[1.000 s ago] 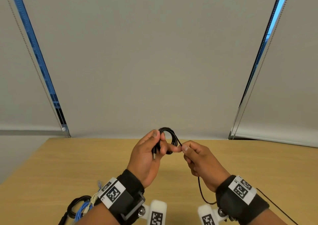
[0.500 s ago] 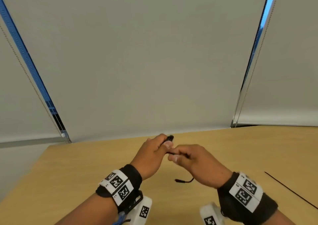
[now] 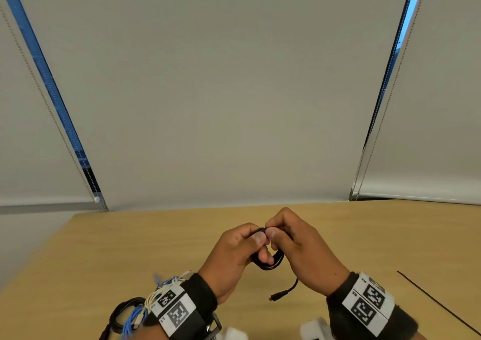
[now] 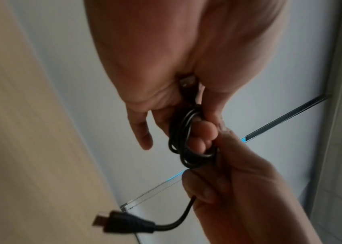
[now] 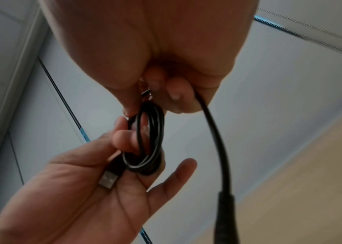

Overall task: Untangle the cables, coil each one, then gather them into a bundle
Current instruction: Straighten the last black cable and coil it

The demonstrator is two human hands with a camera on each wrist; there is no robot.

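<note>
A black cable (image 3: 268, 264) is wound into a small coil held above the wooden table (image 3: 104, 248). My left hand (image 3: 260, 246) has fingers through the coil (image 5: 147, 140) and its thumb on top; the USB plug (image 5: 108, 180) lies against its palm. My right hand (image 3: 273, 238) pinches the top of the coil (image 4: 183, 140) beside the left thumb. A short loose tail (image 5: 218, 140) hangs from the right hand and ends in a small plug (image 3: 281, 294) just over the table.
A pile of black, blue and white cables (image 3: 130, 316) lies at the table's near left, partly hidden by my left wrist. A thin dark line (image 3: 437, 303) runs across the table at the right. Grey roller blinds (image 3: 234, 92) hang behind the table.
My right hand has come up to the top of the coil beside the left thumb. The loose tail is shorter, and the coil now hangs below both hands.
</note>
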